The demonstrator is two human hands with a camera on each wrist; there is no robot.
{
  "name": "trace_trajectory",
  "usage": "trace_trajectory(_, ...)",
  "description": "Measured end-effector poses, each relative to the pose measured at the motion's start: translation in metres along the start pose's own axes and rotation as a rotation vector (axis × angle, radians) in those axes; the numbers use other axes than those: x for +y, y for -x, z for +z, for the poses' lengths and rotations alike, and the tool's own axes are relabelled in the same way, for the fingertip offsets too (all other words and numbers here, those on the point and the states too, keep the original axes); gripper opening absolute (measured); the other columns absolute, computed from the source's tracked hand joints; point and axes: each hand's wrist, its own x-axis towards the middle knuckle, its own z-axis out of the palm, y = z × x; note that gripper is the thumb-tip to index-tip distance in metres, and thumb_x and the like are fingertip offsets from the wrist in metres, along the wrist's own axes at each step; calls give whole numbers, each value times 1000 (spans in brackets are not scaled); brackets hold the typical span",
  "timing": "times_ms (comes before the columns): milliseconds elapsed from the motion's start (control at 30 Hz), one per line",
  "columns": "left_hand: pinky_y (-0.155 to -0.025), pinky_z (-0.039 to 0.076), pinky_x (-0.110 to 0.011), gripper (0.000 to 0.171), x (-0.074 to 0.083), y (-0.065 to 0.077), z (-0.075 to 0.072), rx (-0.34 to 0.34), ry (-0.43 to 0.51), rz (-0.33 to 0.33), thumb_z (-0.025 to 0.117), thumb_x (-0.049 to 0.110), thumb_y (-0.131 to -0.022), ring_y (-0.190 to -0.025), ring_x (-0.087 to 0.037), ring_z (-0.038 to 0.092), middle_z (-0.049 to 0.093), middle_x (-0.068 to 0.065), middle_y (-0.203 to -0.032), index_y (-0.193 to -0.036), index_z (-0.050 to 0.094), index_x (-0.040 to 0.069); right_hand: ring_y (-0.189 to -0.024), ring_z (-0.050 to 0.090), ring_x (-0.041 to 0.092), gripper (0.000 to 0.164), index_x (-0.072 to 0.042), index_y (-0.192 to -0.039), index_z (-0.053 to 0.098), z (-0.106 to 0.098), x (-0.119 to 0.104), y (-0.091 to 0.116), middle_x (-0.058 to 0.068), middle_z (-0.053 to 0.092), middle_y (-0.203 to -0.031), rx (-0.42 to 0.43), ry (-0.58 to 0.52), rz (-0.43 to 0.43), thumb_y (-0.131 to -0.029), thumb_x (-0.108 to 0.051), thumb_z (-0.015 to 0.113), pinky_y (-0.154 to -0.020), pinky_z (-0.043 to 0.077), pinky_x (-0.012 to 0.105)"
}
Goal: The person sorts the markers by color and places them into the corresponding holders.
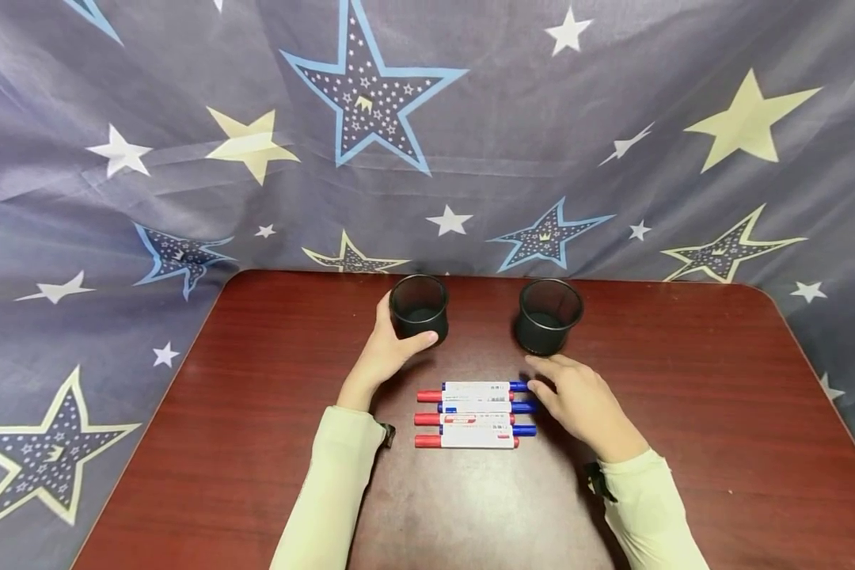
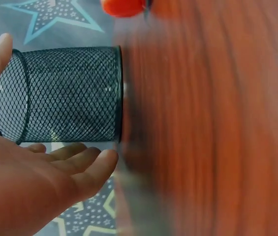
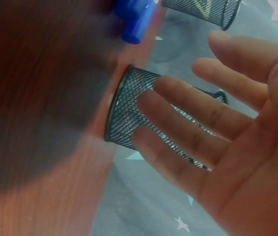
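Note:
Two black mesh pen cups stand upright near the back of the table. My left hand [image 1: 388, 344] is around the left pen cup [image 1: 419, 321], its fingers extended along one side and the thumb across the front. In the left wrist view, the fingers lie right beside the mesh wall and the thumb overlaps the rim. My right hand [image 1: 583, 400] has its fingers spread, with the fingertips just in front of the right pen cup [image 1: 541, 336] and by the blue marker ends. Between the hands, several red and blue markers [image 1: 476, 419] with white barrels lie in a stacked row.
The dark red wooden table [image 1: 207, 443] ends at the back against a grey curtain [image 1: 499, 134] printed with stars. The same curtain hangs along the left and right sides.

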Motion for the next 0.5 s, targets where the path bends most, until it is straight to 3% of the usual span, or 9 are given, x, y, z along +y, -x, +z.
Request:
trace_trajectory(267,-112,29,-47,102,-8,-14,1,-30,94,-4,85,17,-83,-137,-33,38,35,-14,-152,-158,16,14,-102,67,36,33,1,-121,71,2,4,-2,17,69,-113,-55,-5,20,-90,-9,76,-88,52,53)
trace_trajectory(500,-113,29,-49,99,-17,-28,-1,-60,170,76,84,6,-82,-137,-35,38,37,-18,-152,-156,20,11,-107,66,37,34,1,-123,70,2,6,-4,20,68,-118,-79,-23,38,-91,-10,75,-91,51,53)
